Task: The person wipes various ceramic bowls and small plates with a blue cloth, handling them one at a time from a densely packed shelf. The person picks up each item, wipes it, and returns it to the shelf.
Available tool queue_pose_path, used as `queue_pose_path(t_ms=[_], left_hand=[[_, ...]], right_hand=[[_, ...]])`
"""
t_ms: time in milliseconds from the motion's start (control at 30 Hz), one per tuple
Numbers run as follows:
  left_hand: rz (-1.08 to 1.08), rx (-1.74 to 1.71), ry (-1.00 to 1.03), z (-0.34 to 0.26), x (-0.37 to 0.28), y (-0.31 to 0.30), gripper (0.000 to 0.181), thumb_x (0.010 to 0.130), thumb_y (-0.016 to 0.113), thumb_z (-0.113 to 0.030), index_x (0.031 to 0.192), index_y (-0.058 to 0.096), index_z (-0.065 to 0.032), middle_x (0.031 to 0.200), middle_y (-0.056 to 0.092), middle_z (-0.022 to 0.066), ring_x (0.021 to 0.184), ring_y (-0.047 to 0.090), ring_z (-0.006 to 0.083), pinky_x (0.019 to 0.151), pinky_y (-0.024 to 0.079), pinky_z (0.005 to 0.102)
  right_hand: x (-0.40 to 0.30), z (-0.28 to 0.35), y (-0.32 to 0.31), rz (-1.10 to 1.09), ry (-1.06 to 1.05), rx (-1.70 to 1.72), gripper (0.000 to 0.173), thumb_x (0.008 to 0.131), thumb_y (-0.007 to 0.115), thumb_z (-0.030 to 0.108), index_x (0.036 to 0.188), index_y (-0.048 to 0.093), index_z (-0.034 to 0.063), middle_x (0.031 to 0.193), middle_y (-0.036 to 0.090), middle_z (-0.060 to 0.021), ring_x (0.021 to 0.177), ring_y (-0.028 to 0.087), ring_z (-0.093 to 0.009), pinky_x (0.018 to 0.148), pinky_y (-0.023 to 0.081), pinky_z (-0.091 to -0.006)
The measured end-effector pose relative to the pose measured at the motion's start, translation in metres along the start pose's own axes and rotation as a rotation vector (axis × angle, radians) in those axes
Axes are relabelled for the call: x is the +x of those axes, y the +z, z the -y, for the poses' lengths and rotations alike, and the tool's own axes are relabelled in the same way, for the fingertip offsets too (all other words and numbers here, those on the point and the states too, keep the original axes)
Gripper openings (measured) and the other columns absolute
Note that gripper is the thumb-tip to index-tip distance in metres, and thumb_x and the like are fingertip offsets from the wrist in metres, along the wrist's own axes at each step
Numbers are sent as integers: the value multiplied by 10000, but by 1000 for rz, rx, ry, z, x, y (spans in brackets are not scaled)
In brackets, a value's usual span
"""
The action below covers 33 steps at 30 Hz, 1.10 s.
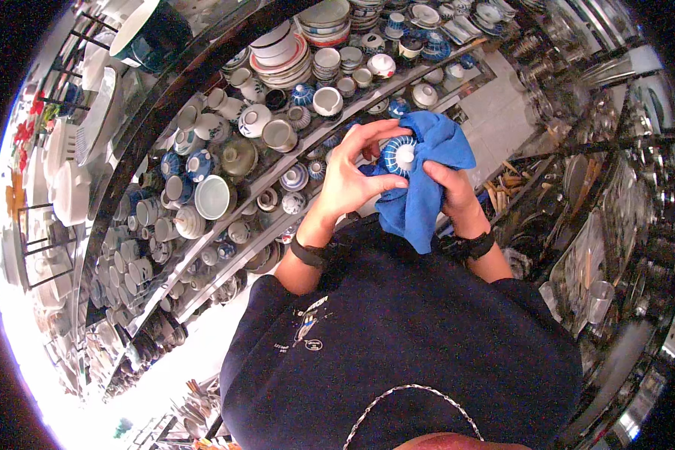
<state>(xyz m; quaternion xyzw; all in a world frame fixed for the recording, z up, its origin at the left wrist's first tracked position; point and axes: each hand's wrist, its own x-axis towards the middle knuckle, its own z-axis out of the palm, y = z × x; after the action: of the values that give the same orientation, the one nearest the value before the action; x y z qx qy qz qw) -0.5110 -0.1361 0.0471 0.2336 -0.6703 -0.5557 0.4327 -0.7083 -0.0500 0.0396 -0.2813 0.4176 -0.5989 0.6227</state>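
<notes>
A small blue-and-white striped ceramic piece (396,156), round with a white centre, is held between the thumb and fingers of my left hand (354,163). A blue cloth (427,191) lies bunched against its right side and hangs down below it. My right hand (453,185) grips the cloth, thumb on top near the white centre; its other fingers are mostly hidden under the fabric. Both hands are raised in front of my chest, close to the shelf edge. Whether the piece is a lid or a small cup, I cannot tell.
Shelves ahead and left hold crowded ceramics: stacked plates (281,70), a pale green-white bowl (212,197), a grey cup (279,135) and a lidded brown pot (239,157). A metal shelf rail (315,140) runs diagonally beside my left hand. Wooden-handled utensils (503,188) and glassware stand at the right.
</notes>
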Motion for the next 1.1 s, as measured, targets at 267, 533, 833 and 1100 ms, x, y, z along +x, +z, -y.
queue_pose_path(t_ms=[267,533,833,1100], left_hand=[[47,-447,-107,1,0,-2,781,756,918,-234,1408,538,-33,1371,658,115,1278,602,199,1055,472,342],[-4,-425,-10,5,2,-2,715,758,904,-212,1359,559,-35,1425,617,151,1301,590,241,1093,458,372],[-58,-341,14,4,2,0,743,760,900,-290,1361,549,-29,1433,608,172,1317,577,256,1108,444,384],[-19,-312,-15,3,5,-1,805,782,882,-412,1374,521,-3,1440,592,201,1345,561,283,1160,421,418]], right_hand=[[-6,5,3,34,-149,-160,656,862,765,213,1443,500,61,1360,594,-55,1253,560,-203,1098,449,-396],[-15,4,-12,104,-51,-36,782,1010,564,520,1544,363,-15,1524,491,-154,1380,506,-297,1186,380,-448],[-19,11,-1,143,-65,-51,933,997,505,656,1587,259,-24,1589,409,-178,1430,450,-331,1213,341,-490],[-22,7,-10,162,-51,-52,992,964,569,662,1598,227,-21,1601,386,-170,1446,429,-316,1218,335,-478]])
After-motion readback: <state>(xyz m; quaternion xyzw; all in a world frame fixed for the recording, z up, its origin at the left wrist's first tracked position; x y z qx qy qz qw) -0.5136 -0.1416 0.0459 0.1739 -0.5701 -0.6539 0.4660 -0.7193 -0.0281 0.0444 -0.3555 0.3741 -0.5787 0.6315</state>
